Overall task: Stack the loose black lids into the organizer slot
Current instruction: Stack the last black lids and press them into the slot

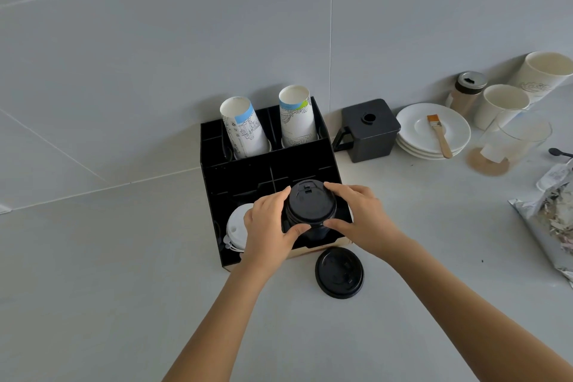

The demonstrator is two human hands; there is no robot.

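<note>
Head view: both hands clasp the stack of black lids [310,211] from opposite sides, left hand [269,226] and right hand [361,220], seating it upright in the organizer's [263,170] front right slot. One loose black lid [339,272] lies flat on the counter just below, nearer the right hand.

Café or coffee-bar prep counter. Pale grey countertop [93,288] against grey panelled wall. Black cup-and-lid organizer [266,170] holding printed paper cups [243,129]. Nearby: stacked white saucers [432,130], small brush [439,135], spice shaker [466,91], black knock box [369,130], more paper cups [500,104].
</note>
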